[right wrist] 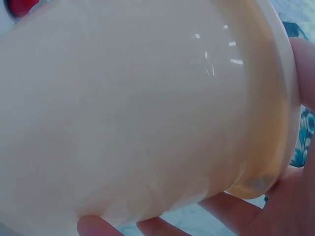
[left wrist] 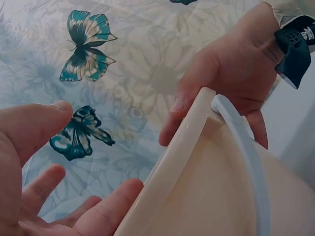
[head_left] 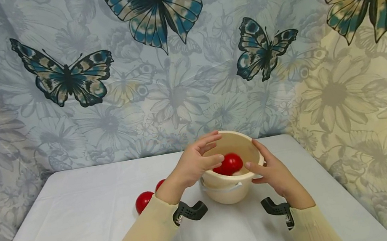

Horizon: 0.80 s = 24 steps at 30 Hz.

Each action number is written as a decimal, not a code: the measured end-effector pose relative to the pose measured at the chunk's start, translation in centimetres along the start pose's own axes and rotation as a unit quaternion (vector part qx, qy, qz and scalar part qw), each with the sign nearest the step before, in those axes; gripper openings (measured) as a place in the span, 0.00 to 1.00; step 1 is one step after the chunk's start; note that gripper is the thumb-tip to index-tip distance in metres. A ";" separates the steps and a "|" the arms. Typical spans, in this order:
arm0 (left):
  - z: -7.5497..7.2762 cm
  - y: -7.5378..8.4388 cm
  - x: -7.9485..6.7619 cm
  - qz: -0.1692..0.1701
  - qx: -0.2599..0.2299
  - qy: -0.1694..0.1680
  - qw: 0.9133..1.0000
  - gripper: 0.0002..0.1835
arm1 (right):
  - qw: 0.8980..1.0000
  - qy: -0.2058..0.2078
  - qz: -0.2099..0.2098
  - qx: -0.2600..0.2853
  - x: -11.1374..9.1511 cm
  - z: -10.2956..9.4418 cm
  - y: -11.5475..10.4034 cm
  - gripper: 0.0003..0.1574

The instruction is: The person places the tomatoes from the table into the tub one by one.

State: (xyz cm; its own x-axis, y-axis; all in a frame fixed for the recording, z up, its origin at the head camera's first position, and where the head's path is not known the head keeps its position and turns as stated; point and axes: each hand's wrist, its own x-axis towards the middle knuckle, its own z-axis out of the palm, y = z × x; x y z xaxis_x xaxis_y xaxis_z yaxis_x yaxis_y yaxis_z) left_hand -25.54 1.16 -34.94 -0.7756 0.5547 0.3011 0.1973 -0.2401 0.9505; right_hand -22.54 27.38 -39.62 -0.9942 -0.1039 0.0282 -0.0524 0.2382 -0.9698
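A cream bucket point(head_left: 224, 190) with a pale handle point(head_left: 228, 188) stands on the table, its mouth tipped toward the head camera. Red balls point(head_left: 232, 163) lie inside it. My right hand point(head_left: 277, 172) holds the bucket's right side, thumb at the rim and fingers along the outer wall point(right wrist: 147, 108). At the left rim is my left hand point(head_left: 198, 163), fingers spread and extended, thumb over the mouth. The left wrist view shows one of its fingers right at the rim point(left wrist: 162, 182), with nothing between thumb and fingers.
Left of the bucket, a red ball point(head_left: 144, 202) rests on the white tabletop point(head_left: 80, 224); another point(head_left: 160, 184) is partly hidden behind the left wrist. A butterfly-patterned cloth point(head_left: 174, 98) hangs behind and beside the table. Black wrist mounts point(head_left: 192, 211) project from both sleeves.
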 end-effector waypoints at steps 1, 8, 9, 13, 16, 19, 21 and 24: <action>-0.1 0.0 -0.1 0.000 0.003 0.001 1.000 0.30 | 1.000 -0.001 0.000 0.000 0.0 0.0 0.0 0.56; -0.4 -0.1 -0.3 -0.003 0.010 0.003 1.000 0.31 | 1.000 -0.005 -0.001 0.002 -0.1 0.1 -0.1 0.57; -0.4 -0.1 -0.3 -0.003 0.009 0.004 1.000 0.31 | 1.000 -0.005 -0.001 0.002 -0.1 0.1 -0.1 0.57; -0.3 -0.2 -0.4 -0.002 0.006 0.009 1.000 0.31 | 1.000 -0.005 -0.002 0.002 0.0 0.1 -0.1 0.57; -0.3 -0.2 -0.4 -0.004 0.000 0.014 1.000 0.31 | 1.000 -0.004 -0.002 0.001 0.0 0.1 -0.1 0.57; -0.3 -0.4 -0.4 -0.004 -0.007 0.019 1.000 0.31 | 1.000 -0.004 -0.002 0.002 0.0 0.1 0.0 0.57; -0.3 -0.5 -0.5 -0.004 -0.011 0.028 1.000 0.30 | 1.000 -0.004 -0.003 0.003 0.0 0.1 0.0 0.57; -0.3 -0.6 -0.8 -0.002 -0.021 0.040 0.999 0.31 | 1.000 -0.005 -0.004 0.004 0.0 0.0 0.1 0.57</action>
State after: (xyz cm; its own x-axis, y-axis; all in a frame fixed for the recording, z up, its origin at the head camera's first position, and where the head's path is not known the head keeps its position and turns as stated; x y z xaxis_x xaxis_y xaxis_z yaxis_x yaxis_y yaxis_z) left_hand -25.17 0.62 -35.80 -0.8219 0.4913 0.2883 0.1699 -0.2718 0.9473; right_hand -22.53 27.39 -39.67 -0.9928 -0.1147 0.0336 -0.0593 0.2287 -0.9717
